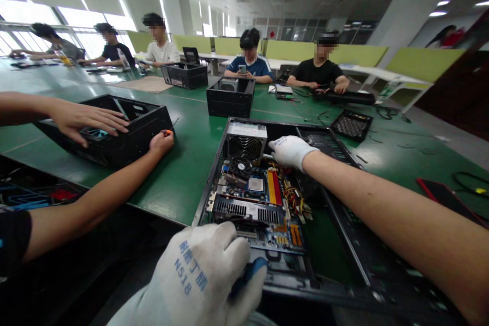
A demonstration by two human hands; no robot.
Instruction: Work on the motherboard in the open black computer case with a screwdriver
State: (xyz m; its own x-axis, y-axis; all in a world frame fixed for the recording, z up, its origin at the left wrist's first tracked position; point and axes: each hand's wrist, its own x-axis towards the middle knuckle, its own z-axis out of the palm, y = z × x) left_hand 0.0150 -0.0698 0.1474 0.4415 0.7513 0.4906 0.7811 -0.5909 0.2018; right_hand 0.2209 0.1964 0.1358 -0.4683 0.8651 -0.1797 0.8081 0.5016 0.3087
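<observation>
In front of me lies an open black computer case (208, 191) with its insides facing up. My left hand (206, 270), in a white glove with blue print, is closed at the case's near left edge; the fingers curl over the rim. Deeper in, my gloved right hand (292, 152) is beside the silver power supply (246, 137), fingertips near its right side. Those fingers are bent, and whatever they hold is hidden. A blue motherboard (273, 239) carries a bare processor (255, 184), a small fan (241, 167) and red and yellow memory slots (274, 187). Bundled cables (300, 198) lie alongside.
At left, a co-worker's hands (89, 121) are on another black case (114, 137), one with an orange-handled tool (168, 133). Two more cases (231, 99) (185, 75) stand farther back on the green table (183, 183). Right are a black panel (352, 125) and a red-edged object (446, 198).
</observation>
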